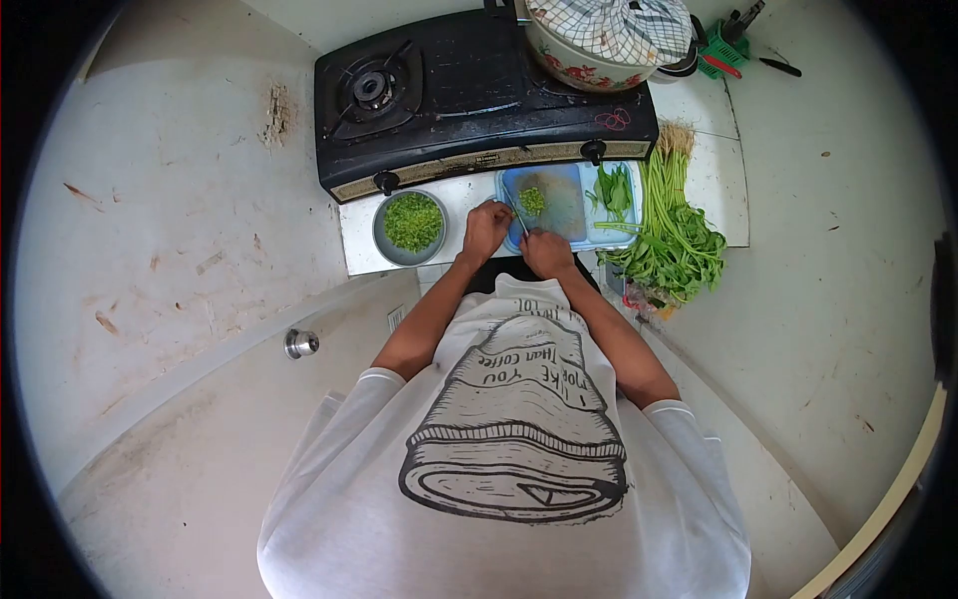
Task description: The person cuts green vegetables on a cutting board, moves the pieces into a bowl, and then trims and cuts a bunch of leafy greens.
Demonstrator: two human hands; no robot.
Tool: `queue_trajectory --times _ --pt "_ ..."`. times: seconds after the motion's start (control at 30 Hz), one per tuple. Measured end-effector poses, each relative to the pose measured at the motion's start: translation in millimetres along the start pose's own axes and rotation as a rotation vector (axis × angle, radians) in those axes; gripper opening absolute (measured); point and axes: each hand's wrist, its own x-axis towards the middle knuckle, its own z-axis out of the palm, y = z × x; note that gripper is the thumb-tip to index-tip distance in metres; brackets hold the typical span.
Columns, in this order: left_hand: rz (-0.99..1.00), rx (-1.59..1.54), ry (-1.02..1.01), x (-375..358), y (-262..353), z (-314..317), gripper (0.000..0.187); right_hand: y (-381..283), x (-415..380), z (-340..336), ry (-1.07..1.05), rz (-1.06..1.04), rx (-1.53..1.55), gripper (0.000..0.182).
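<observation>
My right hand (547,254) is closed round a knife (520,217), whose thin blade slants up and left over the blue cutting board (567,212). On the left side of the board, my left hand (487,229) has its fingers bent together close to the blade. What they hold, if anything, is too small to make out. A small heap of chopped greens (532,201) lies just right of the blade. Further right, several loose green leaves (613,190) rest on a light blue tray (600,236). To the left stands a grey bowl (380,240) filled with finely chopped greens (412,221).
A black two-burner gas stove (454,95) borders the work area behind. On its right burner sits a flowered pot (584,72) under a checked cloth (609,30). A large bunch of leafy stems (674,220) hangs over the counter's right front edge. A green basket (723,50) stands at the back right.
</observation>
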Motion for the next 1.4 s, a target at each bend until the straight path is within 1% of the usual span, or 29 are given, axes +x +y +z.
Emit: queue_trajectory --times 0.3,0.4,0.5,0.7,0.8,0.9,1.2,1.3,1.4 --pt "0.028 0.022 -0.030 -1.6 -2.8 2.7 0.008 -3.1 7.0 -4.0 0.002 0.002 -0.037 0.045" --pt "0.041 -0.017 -0.026 -1.2 -3.9 3.6 0.008 -1.8 4.6 -2.1 0.039 -0.010 -0.026 0.047" --pt "0.044 0.015 -0.036 -1.9 -5.8 3.4 0.008 -0.3 3.0 -3.9 0.052 0.015 -0.031 0.048" --pt "0.048 0.007 -0.027 -1.4 -6.3 4.1 0.008 1.1 -1.7 -2.1 0.048 -0.028 -0.045 0.048" --pt "0.053 0.003 -0.032 -1.8 -4.4 2.7 0.009 3.4 -3.5 -2.3 0.045 -0.049 0.000 0.047" --pt "0.073 0.014 -0.031 -1.1 -4.0 2.7 0.009 1.6 -4.0 0.4 0.044 -0.021 -0.012 0.047" --pt "0.039 0.000 -0.035 -2.2 -5.3 4.5 0.008 -2.9 7.2 -3.7 -0.003 -0.039 0.008 0.044" --pt "0.051 -0.016 -0.023 -3.3 -2.1 2.6 0.007 -3.5 8.8 -2.6 -0.014 0.002 -0.002 0.044" --pt "0.002 0.000 -0.049 -3.1 0.9 -1.5 0.014 -4.6 7.0 -5.2 -0.016 -0.006 0.001 0.045"
